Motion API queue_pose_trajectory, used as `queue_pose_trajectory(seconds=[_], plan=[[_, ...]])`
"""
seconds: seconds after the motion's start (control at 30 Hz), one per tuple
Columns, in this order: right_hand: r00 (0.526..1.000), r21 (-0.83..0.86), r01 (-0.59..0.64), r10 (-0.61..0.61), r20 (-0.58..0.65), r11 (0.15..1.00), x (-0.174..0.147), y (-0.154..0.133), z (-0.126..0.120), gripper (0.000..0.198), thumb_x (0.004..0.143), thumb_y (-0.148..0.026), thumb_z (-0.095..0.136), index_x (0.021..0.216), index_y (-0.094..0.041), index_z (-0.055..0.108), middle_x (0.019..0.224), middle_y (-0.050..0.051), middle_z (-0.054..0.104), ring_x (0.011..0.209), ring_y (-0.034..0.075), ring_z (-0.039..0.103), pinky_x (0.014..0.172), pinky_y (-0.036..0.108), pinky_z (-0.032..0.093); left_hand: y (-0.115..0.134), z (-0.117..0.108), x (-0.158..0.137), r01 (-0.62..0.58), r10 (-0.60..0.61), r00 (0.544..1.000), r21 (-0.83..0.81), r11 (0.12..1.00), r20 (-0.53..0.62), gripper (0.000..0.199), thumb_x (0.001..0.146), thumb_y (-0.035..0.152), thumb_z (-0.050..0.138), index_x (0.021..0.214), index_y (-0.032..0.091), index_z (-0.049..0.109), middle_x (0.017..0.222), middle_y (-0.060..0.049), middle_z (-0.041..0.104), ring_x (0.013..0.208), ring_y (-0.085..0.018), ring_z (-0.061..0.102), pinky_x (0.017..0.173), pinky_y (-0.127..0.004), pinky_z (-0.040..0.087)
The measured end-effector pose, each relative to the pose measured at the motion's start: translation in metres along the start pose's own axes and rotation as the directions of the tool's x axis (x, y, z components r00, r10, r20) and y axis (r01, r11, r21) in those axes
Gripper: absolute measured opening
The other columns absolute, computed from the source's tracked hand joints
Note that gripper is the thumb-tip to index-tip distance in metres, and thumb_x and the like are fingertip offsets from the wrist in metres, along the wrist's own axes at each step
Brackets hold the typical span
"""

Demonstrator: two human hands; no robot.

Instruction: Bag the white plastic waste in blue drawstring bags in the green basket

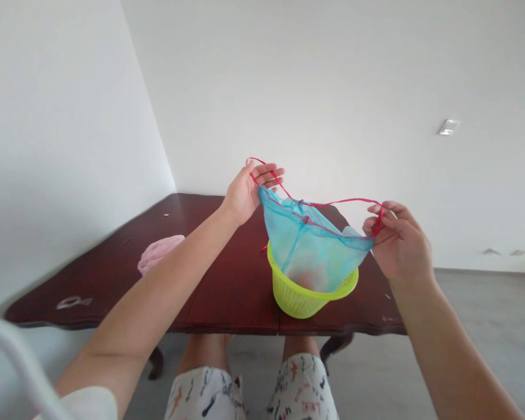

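1. The left hand (245,195) is raised at about 11 o'clock from the basket, fingers stretched out nearly flat and only loosely curled; the thin red drawstring cord (332,203) loops over and behind those fingers, so the hand carries the cord rather than pinching it tightly.
2. The right hand (398,239) sits at about 3 o'clock from the basket, thumb and fingertips pressed together in a narrow pinch on the other end of the same red cord and on the bag's corner.
3. Between the two hands hangs the translucent turquoise mesh drawstring bag (308,245), its mouth stretched into a line sloping down from the left hand to the right.
4. The bag's lower part drops into the round lime-green slotted plastic basket (304,297), which stands on the table just under the hands. Whether the fabric touches the basket's floor cannot be told.
5. Something pale orange shows faintly through the mesh low in the bag; its shape is too blurred to name.
6. The basket rests near the front edge of the dark reddish-brown wooden table (227,280).
7. At about 9 o'clock from the basket, well apart, lies a crumpled pink mesh bundle (160,252) on the tabletop.
8. Below the table edge, at 6 o'clock, are the person's knees in white patterned shorts (254,394).
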State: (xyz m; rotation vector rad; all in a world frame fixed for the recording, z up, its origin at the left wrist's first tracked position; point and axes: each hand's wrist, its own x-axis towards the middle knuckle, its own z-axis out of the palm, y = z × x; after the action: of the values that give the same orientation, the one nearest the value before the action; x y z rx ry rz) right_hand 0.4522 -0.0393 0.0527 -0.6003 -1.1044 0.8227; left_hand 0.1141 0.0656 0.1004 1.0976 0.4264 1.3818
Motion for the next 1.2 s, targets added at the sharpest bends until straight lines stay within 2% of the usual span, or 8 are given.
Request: queue_pose_trajectory(seconds=[0.17,0.3,0.47,0.57,0.67,0.83,1.0,1.2], plan=[[0.965,-0.276,0.253,-0.220,0.146,0.927,-0.017,-0.027,0.063,0.012,0.107,-0.029,0.081,0.117,-0.030,0.075,0.125,0.005,0.087,0.068,0.016,0.075,0.061,0.033,0.063,0.008,0.045,-0.015,-0.068,0.047,0.984,0.118,0.991,0.174,0.028,0.105,0.037,0.077,0.129,0.022,0.073,0.125,-0.008,0.089,0.110,-0.025,0.087,0.098,-0.035,0.063],[0.915,-0.382,0.339,-0.207,0.346,0.860,-0.020,-0.048,0.100,0.022,0.108,-0.034,0.087,0.127,-0.030,0.077,0.133,0.007,0.085,0.064,0.014,0.070,0.053,0.031,0.060,0.013,0.077,-0.028,-0.126,0.060,0.946,0.190,0.974,0.319,0.047,0.090,0.014,0.077,0.135,0.024,0.071,0.140,-0.008,0.083,0.113,-0.025,0.085,0.096,-0.034,0.063],[0.814,-0.493,0.530,-0.252,0.523,0.690,-0.007,-0.053,0.108,0.014,0.115,-0.027,0.075,0.128,-0.028,0.081,0.115,0.005,0.083,0.079,0.019,0.074,0.069,0.035,0.064,0.011,0.090,-0.040,-0.191,0.041,0.836,0.220,0.956,0.548,0.069,0.077,0.013,0.088,0.143,0.025,0.074,0.160,-0.011,0.074,0.119,-0.028,0.080,0.087,-0.032,0.064],[0.742,-0.529,0.636,-0.258,0.618,0.562,-0.002,-0.058,0.104,0.019,0.114,-0.019,0.065,0.120,-0.027,0.082,0.113,0.005,0.084,0.093,0.023,0.079,0.086,0.040,0.067,0.003,0.087,-0.042,-0.271,0.053,0.752,0.235,0.933,0.657,0.062,0.077,0.017,0.103,0.134,0.023,0.081,0.143,-0.013,0.079,0.125,-0.029,0.079,0.096,-0.034,0.065],[0.735,-0.558,0.657,-0.266,0.623,0.507,-0.004,-0.064,0.103,0.022,0.113,-0.019,0.062,0.119,-0.028,0.082,0.116,0.007,0.086,0.104,0.027,0.080,0.096,0.046,0.067,-0.009,0.085,-0.038,-0.274,0.040,0.680,0.203,0.940,0.732,0.051,0.081,0.034,0.110,0.123,0.021,0.085,0.130,-0.014,0.082,0.123,-0.029,0.081,0.103,-0.038,0.066],[0.747,-0.566,0.638,-0.243,0.619,0.523,-0.005,-0.070,0.103,0.019,0.116,-0.028,0.065,0.118,-0.029,0.084,0.114,0.007,0.086,0.108,0.029,0.080,0.099,0.050,0.067,-0.030,0.083,-0.033,-0.177,-0.033,0.719,0.229,0.957,0.694,0.061,0.074,0.051,0.115,0.122,0.028,0.086,0.118,-0.010,0.085,0.107,-0.024,0.083,0.092,-0.037,0.067],[0.787,-0.492,0.568,-0.262,0.558,0.659,-0.002,-0.060,0.096,0.028,0.122,-0.050,0.064,0.134,-0.031,0.082,0.123,0.008,0.082,0.111,0.028,0.080,0.095,0.044,0.070,-0.036,0.083,-0.035,-0.190,-0.103,0.722,0.340,0.921,0.684,0.057,0.100,0.075,0.089,0.088,0.021,0.077,0.070,-0.002,0.067,0.062,-0.013,0.063,0.057,-0.027,0.050],[0.808,-0.659,0.588,-0.305,0.504,0.468,-0.006,-0.034,0.076,0.021,0.119,-0.038,0.068,0.135,-0.027,0.075,0.123,0.011,0.079,0.105,0.027,0.076,0.093,0.045,0.065,-0.040,0.072,-0.032,-0.093,-0.161,0.795,0.379,0.921,0.586,0.063,0.106,0.084,0.074,0.106,0.021,0.075,0.062,0.005,0.056,0.049,-0.009,0.048,0.049,-0.024,0.039]])
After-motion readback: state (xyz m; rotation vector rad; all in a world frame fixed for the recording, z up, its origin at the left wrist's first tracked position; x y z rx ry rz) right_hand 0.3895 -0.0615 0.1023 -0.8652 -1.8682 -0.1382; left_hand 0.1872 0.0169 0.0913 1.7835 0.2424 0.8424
